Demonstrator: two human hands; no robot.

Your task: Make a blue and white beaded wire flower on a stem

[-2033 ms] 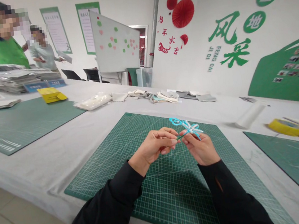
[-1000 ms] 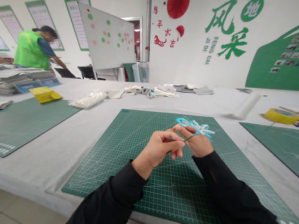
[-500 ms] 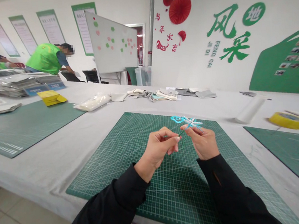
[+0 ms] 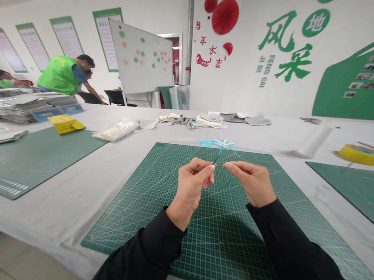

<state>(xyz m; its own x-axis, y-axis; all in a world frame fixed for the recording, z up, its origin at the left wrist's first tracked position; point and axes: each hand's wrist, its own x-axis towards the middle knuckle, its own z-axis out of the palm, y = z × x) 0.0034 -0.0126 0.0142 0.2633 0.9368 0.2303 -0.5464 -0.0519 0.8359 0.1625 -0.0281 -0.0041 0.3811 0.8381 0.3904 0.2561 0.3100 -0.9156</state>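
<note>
My left hand (image 4: 194, 184) pinches the thin green stem of a blue craft flower (image 4: 223, 144). White pearl-like beads line the flower's petals, and a blue loop sticks out on its left side. The flower stands above the fingertips, leaning right. Just right of the stem is my right hand (image 4: 253, 179), its thumb and fingers pressed together, apart from the flower. A faint green line hangs below those fingertips; whether they hold it I cannot tell. Both hands are over a green cutting mat (image 4: 141, 209) with a white grid.
Fabric pieces (image 4: 210, 120) and a plastic packet (image 4: 117, 130) lie along the table's back. On the right are a white roll (image 4: 315, 140), yellow tape (image 4: 361, 155) and another mat (image 4: 368, 199). A yellow box (image 4: 65, 124) stands left. A person in a green vest (image 4: 59, 76) bends beyond.
My right hand has come off the flower and now sits apart to its right. My left hand has shifted slightly left with the flower, which now shows fully above the fingers.
</note>
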